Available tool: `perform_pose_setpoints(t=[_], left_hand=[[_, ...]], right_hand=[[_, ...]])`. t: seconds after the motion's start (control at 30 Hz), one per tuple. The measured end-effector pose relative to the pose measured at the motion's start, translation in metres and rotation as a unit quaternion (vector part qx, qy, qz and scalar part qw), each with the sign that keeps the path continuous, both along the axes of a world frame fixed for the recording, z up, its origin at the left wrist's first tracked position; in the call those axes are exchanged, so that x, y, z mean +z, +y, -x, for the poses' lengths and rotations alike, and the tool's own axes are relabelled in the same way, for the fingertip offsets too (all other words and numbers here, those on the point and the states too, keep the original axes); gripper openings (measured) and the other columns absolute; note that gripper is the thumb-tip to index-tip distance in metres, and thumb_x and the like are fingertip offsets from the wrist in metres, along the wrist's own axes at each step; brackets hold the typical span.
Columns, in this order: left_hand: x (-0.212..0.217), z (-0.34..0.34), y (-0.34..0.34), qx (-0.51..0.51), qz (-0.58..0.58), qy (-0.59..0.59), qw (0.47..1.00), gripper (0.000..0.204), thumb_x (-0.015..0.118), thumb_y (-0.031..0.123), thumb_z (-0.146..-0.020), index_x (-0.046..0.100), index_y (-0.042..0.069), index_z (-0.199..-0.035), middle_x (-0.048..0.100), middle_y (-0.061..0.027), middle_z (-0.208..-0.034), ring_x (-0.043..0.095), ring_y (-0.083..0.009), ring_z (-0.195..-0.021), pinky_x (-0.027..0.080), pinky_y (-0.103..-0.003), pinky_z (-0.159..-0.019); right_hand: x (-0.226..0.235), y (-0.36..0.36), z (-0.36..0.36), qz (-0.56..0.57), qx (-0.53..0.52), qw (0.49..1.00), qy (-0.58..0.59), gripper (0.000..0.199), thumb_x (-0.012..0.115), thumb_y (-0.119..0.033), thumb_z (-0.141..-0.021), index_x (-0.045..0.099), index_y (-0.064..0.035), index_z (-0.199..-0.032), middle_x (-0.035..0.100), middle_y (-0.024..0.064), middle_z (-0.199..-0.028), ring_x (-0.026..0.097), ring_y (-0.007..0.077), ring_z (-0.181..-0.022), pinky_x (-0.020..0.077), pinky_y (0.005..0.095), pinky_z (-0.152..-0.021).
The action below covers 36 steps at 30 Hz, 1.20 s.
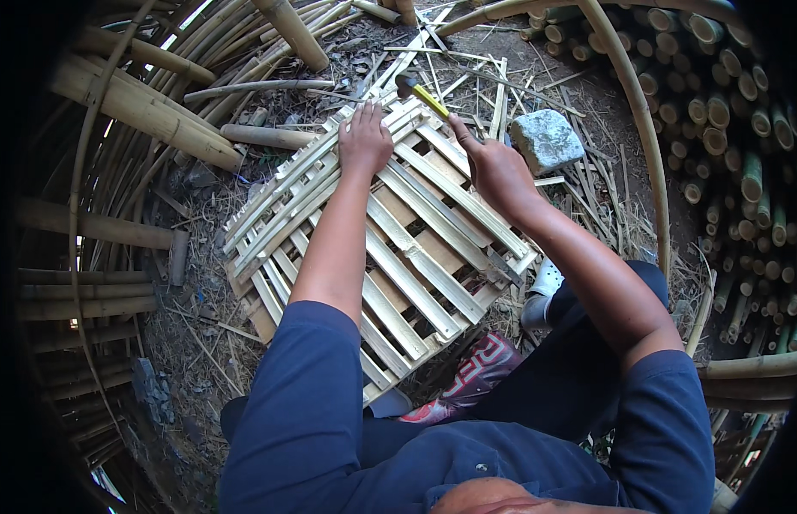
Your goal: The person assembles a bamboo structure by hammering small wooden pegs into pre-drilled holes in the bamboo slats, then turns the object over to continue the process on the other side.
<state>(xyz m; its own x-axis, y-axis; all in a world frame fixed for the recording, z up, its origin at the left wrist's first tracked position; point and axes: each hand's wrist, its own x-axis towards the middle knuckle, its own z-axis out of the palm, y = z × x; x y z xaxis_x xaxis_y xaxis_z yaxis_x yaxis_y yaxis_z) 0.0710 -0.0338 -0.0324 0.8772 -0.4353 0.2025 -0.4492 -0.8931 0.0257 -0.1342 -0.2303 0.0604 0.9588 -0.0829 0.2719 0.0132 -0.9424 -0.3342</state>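
Hammer (431, 100) head sits just beyond the left hand's (366, 143) fingertips and to their right, over the far corner of a slatted panel (416, 248); contact with the panel, can't tell. Handle slants from the right hand (499, 171) away and leftward, running much the same way as the panel's main slats (458, 201) and across the line of the edge strips (283, 195). Left hand is the nearer one to the edge strips and lies on them; right hand stands to the right of the far corner, above the panel's level by the look of it.

Right hand: fingers wrapped round the handle. Left hand: palm down, fingers extended, laid flat on the strips; whether the fingertips pin one loose piece, can't tell.

Panel lies low in front of the person, over littered ground (188, 321). Pale split bamboo, spaced with dark gaps, main slats running far-left to near-right; thinner strips crowd the left side crosswise. Browner boards show beneath. Hammer: dark head, yellow handle. Rough pale stone block (548, 141) beside the panel's right, well apart from the left hand.
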Motion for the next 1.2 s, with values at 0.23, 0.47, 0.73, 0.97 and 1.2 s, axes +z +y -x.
perform_pose_setpoints(t=[0.23, 0.47, 0.73, 0.97, 1.2], left_hand=[[-0.002, -0.001, 0.006, 0.001, 0.002, -0.009, 1.0, 0.058, 0.033, 0.029, -0.103, 0.037, 0.014, -0.159, 0.033, -0.0058, -0.168, 0.031, -0.0209, -0.154, 0.022, -0.047, -0.124], [0.004, 0.002, 0.001, 0.001, 0.042, 0.018, 0.999, 0.059, 0.034, 0.029, -0.103, 0.036, 0.01, -0.159, 0.035, -0.0062, -0.167, 0.031, -0.0208, -0.154, 0.021, -0.047, -0.125], [0.008, 0.005, 0.002, 0.047, 0.008, -0.018, 0.999, 0.062, 0.035, 0.029, -0.103, 0.033, 0.004, -0.159, 0.032, -0.0103, -0.168, 0.026, -0.0217, -0.156, 0.016, -0.043, -0.128], [0.01, 0.003, -0.004, 0.033, 0.024, 0.045, 0.998, 0.062, 0.035, 0.029, -0.103, 0.031, 0.004, -0.16, 0.028, -0.0092, -0.169, 0.023, -0.021, -0.157, 0.018, -0.041, -0.128], [0.007, 0.0, 0.004, 0.041, 0.023, 0.036, 0.998, 0.061, 0.035, 0.029, -0.103, 0.034, 0.004, -0.159, 0.031, -0.01, -0.168, 0.026, -0.0219, -0.156, 0.021, -0.041, -0.127]], right_hand=[[-0.001, -0.004, -0.003, -0.002, 0.03, 0.998, 0.062, 0.073, 0.051, 0.003, -0.094, 0.036, -0.0228, -0.161, 0.061, 0.0242, -0.073, 0.065, 0.0379, -0.065, 0.0506, 0.0531, -0.064], [0.005, 0.003, 0.0, 0.061, 0.029, 0.991, 0.112, 0.08, 0.053, 0.002, -0.089, 0.032, -0.0234, -0.162, 0.065, 0.0182, -0.08, 0.069, 0.0361, -0.069, 0.0551, 0.0496, -0.065], [0.01, 0.003, 0.0, 0.046, 0.025, 0.997, 0.064, 0.08, 0.054, 0.003, -0.089, 0.033, -0.0215, -0.162, 0.066, 0.0183, -0.081, 0.069, 0.0353, -0.07, 0.0551, 0.049, -0.064], [-0.01, 0.0, 0.003, 0.026, 0.032, 0.993, 0.109, 0.076, 0.051, 0.001, -0.091, 0.035, -0.0237, -0.161, 0.066, 0.0182, -0.081, 0.069, 0.0348, -0.072, 0.0551, 0.0488, -0.066], [0.019, 0.005, 0.0, 0.041, 0.03, 0.998, -0.037, 0.081, 0.054, 0.002, -0.089, 0.033, -0.0246, -0.162, 0.064, 0.0189, -0.077, 0.067, 0.0344, -0.064, 0.0547, 0.0482, -0.06]])
